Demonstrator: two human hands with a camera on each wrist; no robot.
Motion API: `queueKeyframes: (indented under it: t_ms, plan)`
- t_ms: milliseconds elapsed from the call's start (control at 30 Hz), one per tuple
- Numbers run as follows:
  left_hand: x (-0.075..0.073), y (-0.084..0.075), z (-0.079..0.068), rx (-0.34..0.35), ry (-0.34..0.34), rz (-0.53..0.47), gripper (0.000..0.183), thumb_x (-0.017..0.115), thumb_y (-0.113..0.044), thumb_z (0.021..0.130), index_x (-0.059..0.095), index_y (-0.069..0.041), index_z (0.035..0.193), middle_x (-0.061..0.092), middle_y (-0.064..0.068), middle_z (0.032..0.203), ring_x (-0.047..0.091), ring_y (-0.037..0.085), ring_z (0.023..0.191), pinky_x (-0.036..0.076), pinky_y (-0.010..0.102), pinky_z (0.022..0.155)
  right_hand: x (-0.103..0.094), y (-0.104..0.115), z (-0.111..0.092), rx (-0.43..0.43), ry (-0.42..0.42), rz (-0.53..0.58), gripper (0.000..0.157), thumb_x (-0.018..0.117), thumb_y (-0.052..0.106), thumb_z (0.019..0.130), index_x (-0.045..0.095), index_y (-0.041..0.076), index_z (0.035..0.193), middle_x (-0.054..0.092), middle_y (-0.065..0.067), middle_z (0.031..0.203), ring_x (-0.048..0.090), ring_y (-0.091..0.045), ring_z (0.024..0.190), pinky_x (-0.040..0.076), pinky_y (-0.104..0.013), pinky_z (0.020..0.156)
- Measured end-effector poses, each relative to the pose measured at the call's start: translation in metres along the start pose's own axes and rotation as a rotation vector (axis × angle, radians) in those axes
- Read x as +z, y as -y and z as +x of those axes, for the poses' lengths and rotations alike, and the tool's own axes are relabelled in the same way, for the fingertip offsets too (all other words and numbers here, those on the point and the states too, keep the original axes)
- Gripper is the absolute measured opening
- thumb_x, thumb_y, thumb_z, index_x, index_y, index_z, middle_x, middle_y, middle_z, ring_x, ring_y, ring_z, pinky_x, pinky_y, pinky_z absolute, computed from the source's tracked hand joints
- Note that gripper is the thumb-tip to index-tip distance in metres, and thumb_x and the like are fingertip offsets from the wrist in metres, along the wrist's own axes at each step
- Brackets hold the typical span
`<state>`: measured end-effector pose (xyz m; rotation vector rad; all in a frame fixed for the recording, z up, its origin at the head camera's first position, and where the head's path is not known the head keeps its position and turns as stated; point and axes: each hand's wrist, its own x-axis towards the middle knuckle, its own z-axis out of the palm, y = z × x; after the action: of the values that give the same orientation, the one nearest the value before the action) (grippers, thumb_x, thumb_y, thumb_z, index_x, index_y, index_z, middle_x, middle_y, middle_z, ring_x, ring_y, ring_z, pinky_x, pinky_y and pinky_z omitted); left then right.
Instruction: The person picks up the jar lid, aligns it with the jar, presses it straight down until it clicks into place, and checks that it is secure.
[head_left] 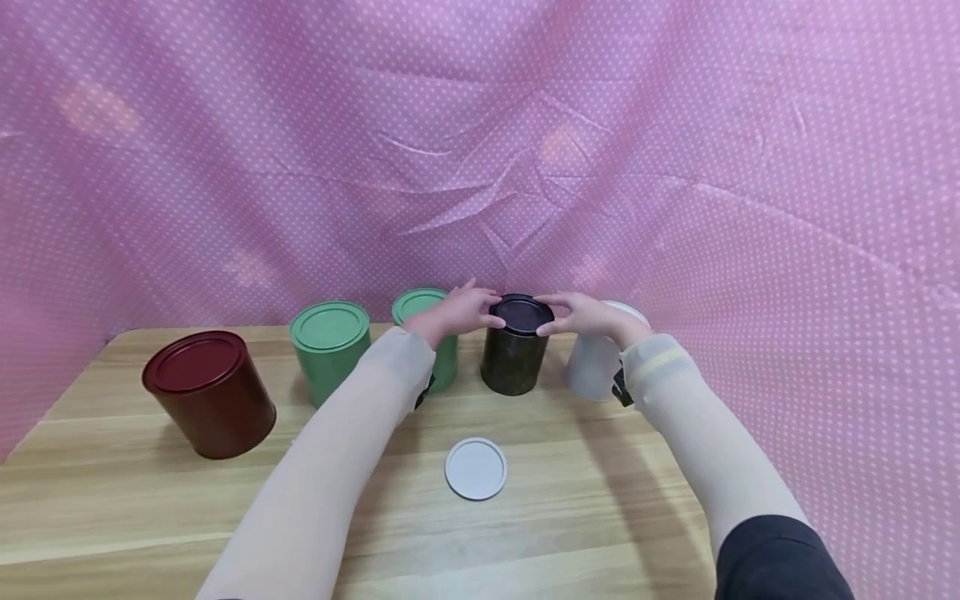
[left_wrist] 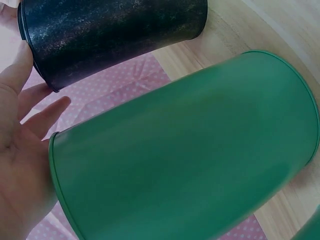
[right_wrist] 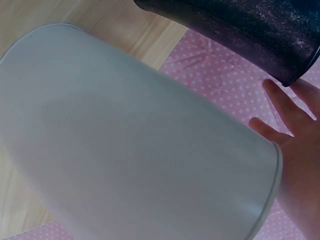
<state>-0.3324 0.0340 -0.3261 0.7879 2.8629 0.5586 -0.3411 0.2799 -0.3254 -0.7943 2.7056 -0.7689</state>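
Observation:
A black can [head_left: 513,362] with a mottled side stands at the back of the table, its black lid [head_left: 522,314] on top. My left hand [head_left: 467,310] grips the lid's left edge, thumb in front and fingers behind. From the other side my right hand [head_left: 581,315] holds the right edge in the same way. In the left wrist view, a green can [left_wrist: 180,150] stands close beside my left palm. The right wrist view has a white can [right_wrist: 135,135] near my right palm; my forearm and hand partly cover it in the head view.
A round white lid [head_left: 476,469] lies flat on the wooden table [head_left: 570,517] in front of the black can. Farther left stand another green can [head_left: 330,350] and a dark red can [head_left: 213,400], both lidded. A pink dotted cloth [head_left: 480,150] hangs behind and along the sides.

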Motion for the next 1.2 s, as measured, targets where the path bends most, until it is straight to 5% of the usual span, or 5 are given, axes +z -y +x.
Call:
queueKeyframes:
  t_ms: [367, 800, 1000, 1200]
  plan:
    - [-0.0045, 0.0006, 0.0008, -0.012, 0.035, -0.003, 0.057, 0.059, -0.034, 0.096, 0.047, -0.004, 0.142, 0.045, 0.013, 0.149, 0.012, 0.042, 0.147, 0.01, 0.056, 0.12, -0.0024, 0.004, 0.0022, 0.092, 0.046, 0.117, 0.071, 0.071, 0.031, 0.087, 0.041, 0.01, 0.147, 0.046, -0.018, 0.146, 0.041, -0.033, 0.136, 0.03, -0.05, 0.114]
    - [-0.0066, 0.0022, -0.0025, -0.042, 0.058, -0.043, 0.061, 0.059, -0.04, 0.095, 0.045, -0.008, 0.144, 0.055, 0.013, 0.14, 0.014, 0.038, 0.148, 0.009, 0.049, 0.122, -0.0012, 0.0104, 0.0037, 0.165, 0.037, 0.114, 0.07, 0.071, 0.03, 0.086, 0.042, 0.012, 0.147, 0.044, -0.019, 0.147, 0.037, -0.036, 0.138, 0.028, -0.051, 0.115]
    - [-0.0038, 0.0, -0.0023, -0.052, 0.022, -0.023, 0.063, 0.06, -0.044, 0.094, 0.047, -0.008, 0.143, 0.063, 0.014, 0.128, 0.019, 0.036, 0.147, 0.016, 0.046, 0.121, 0.0001, 0.0096, 0.0035, 0.149, 0.036, 0.109, 0.07, 0.07, 0.03, 0.087, 0.041, 0.011, 0.147, 0.043, -0.021, 0.147, 0.037, -0.038, 0.139, 0.028, -0.052, 0.115]
    - [-0.0023, -0.0031, -0.0024, -0.088, 0.023, -0.032, 0.064, 0.06, -0.045, 0.093, 0.046, -0.01, 0.144, 0.059, 0.01, 0.136, 0.018, 0.033, 0.148, 0.014, 0.045, 0.122, 0.0016, 0.0041, 0.0025, 0.102, 0.041, 0.082, 0.069, 0.067, 0.03, 0.089, 0.039, 0.007, 0.148, 0.039, -0.02, 0.151, 0.037, -0.037, 0.139, 0.03, -0.051, 0.115]
